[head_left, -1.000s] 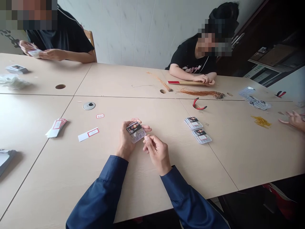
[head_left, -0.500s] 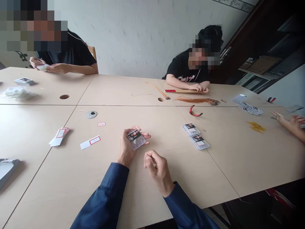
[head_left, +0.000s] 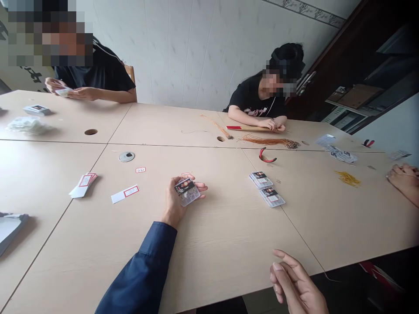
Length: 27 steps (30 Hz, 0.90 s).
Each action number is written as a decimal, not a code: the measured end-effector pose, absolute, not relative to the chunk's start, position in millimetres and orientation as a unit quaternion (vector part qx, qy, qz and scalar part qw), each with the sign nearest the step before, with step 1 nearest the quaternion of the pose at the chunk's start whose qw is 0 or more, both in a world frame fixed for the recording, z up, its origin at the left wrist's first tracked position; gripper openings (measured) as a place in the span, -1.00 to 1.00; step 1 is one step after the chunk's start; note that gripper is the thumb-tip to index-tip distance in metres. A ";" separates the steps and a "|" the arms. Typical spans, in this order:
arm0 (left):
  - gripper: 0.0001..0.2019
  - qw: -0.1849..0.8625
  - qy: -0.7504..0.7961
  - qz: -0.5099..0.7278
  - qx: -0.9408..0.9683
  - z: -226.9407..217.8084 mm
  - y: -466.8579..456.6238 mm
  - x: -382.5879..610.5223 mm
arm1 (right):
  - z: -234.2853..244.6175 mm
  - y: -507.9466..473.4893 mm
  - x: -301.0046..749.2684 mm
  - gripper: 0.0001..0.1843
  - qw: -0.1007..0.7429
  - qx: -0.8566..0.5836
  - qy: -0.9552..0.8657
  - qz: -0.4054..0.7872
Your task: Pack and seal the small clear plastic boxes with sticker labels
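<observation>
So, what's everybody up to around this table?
The camera wearer's left hand holds a small clear case with a black label; the right hand is apart from it, near the edge of the table. Similar cases lie in two stacks to the right, and white strips to the left. Across the table, one co-worker handles something pale, and another bends over a long flat piece behind some orange strands.

Pale table [head_left: 212, 261] with flat plastic cases [head_left: 272, 198], white label strips [head_left: 125, 194], orange strands [head_left: 266, 140], yellow pieces [head_left: 347, 179]
</observation>
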State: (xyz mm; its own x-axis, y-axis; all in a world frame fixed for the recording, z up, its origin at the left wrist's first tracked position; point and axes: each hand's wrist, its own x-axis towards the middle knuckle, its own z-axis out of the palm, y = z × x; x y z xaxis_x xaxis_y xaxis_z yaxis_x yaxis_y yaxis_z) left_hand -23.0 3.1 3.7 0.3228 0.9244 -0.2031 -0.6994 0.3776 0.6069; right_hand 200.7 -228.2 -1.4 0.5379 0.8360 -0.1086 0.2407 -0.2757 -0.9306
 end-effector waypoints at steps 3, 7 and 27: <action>-0.74 0.783 0.269 0.520 0.210 4.3 1.8 -22.8 | 1.8 -212.2 196.2 -0.51 0.474 -0.692 -0.441 0.321; -0.75 0.776 0.277 0.527 0.209 5.9 -1.5 -22.9 | 14.7 -169.7 160.0 -0.43 0.481 -0.601 -0.534 0.349; -0.71 0.729 0.296 0.550 0.280 6.7 6.3 -5.9 | -0.8 -258.3 185.8 -0.56 0.492 -0.559 -0.348 0.569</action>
State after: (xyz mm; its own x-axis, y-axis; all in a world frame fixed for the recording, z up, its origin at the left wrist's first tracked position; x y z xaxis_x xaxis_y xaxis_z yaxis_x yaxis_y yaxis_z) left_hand -5.9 6.3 6.7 0.2203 0.9674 -0.1247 -0.6355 0.2393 0.7341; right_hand 185.8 -258.3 -0.8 0.1096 0.9495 -0.2939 -0.1707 -0.2733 -0.9467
